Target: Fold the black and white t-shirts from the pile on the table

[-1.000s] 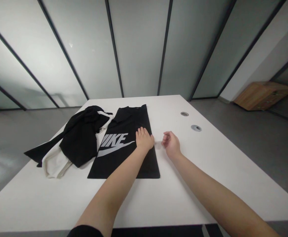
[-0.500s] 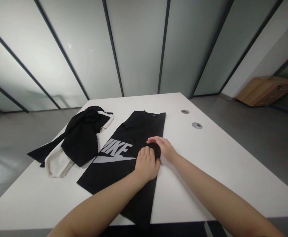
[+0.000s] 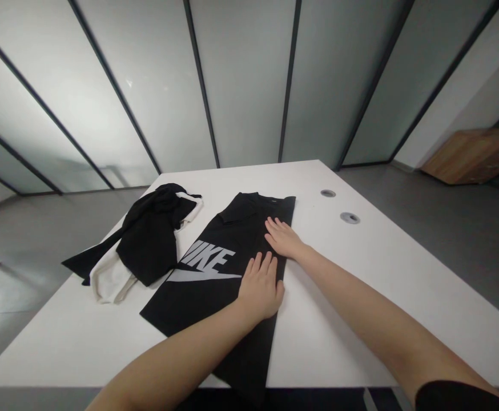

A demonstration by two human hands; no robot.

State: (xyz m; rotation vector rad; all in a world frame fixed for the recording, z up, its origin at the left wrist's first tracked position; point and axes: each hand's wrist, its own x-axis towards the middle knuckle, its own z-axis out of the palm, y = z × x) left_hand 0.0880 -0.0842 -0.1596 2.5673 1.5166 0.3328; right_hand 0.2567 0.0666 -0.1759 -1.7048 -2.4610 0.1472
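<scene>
A black T-shirt (image 3: 215, 222) with grey NIKE lettering and a swoosh lies folded lengthwise on the white table (image 3: 352, 319). Its collar end points away from me, and the near end reaches the table's front edge. My left hand (image 3: 261, 288) rests flat on the shirt, right of the swoosh, fingers stretched forward. Just beyond it, my right hand (image 3: 284, 237) lies flat with fingers out, across the shirt's right edge. Neither hand grasps any cloth. Parts of the shirt are hidden under my hands and left forearm.
A rumpled black and white garment (image 3: 149, 245) lies left of the shirt, touching or nearly touching it. Two round cable holes (image 3: 350, 218) sit near the table's right side. Frosted glass panels (image 3: 249, 85) stand behind the table, and a wooden cabinet (image 3: 467, 154) is at the far right.
My right hand, curled at the shirt's right edge before, has moved slightly forward and flattened onto the cloth. My left hand's fingers have stretched out. The view has shifted slightly.
</scene>
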